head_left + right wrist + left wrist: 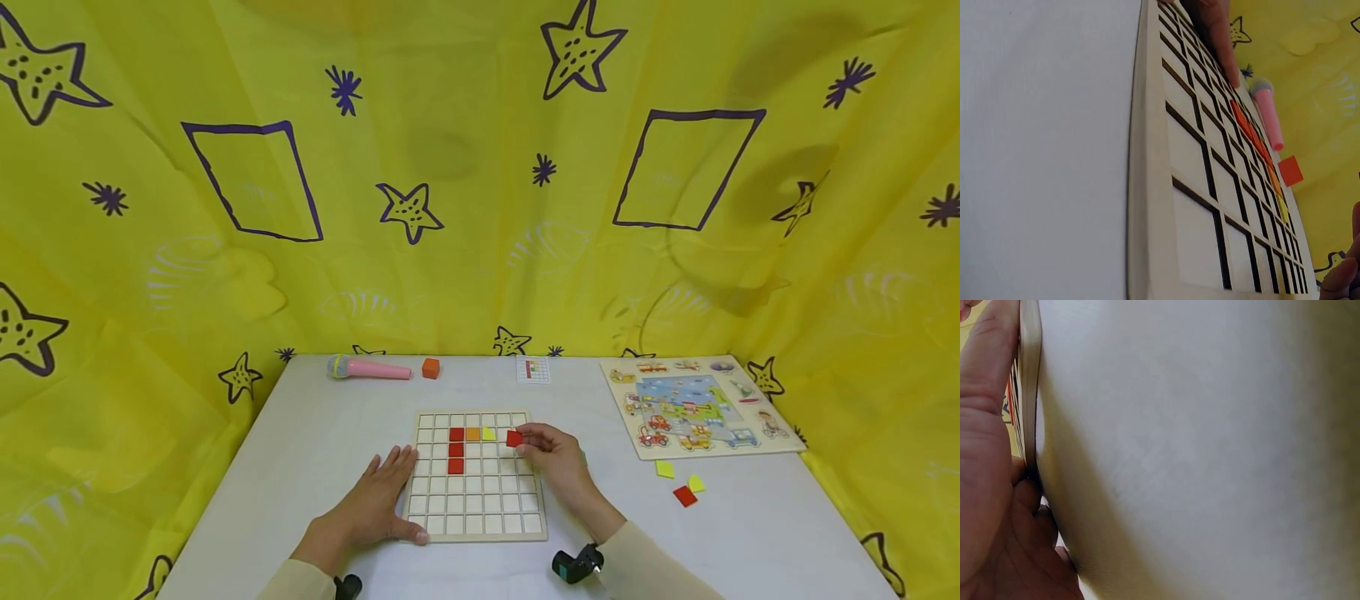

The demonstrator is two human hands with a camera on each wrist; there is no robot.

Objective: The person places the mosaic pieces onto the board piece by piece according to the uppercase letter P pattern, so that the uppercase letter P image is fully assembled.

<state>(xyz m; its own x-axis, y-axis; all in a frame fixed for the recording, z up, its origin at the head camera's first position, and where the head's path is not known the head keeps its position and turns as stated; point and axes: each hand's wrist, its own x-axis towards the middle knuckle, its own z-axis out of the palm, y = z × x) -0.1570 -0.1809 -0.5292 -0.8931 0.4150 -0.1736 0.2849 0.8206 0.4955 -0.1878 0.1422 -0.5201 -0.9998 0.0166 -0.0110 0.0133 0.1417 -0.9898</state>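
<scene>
A wooden grid board (480, 538) lies flat on the white table. In it, three red tiles (456, 450) form a column, with an orange tile (472, 434) and a yellow tile (488, 434) to the right of the top one. My left hand (375, 497) rests along the board's left edge, fingers extended and thumb at the near corner. Between thumb and fingers, my right hand (558, 467) pinches a red square tile (513, 438) over the upper right cells. The left wrist view shows the left thumb (985, 425) against the board's side.
Loose yellow tiles (664, 469) and a red tile (685, 497) lie at right, below a vehicle picture board (630, 417). Along the back are a pink toy microphone (375, 369), an orange cube (431, 368) and a small pattern card (533, 370). Yellow curtain (480, 275) encloses the table.
</scene>
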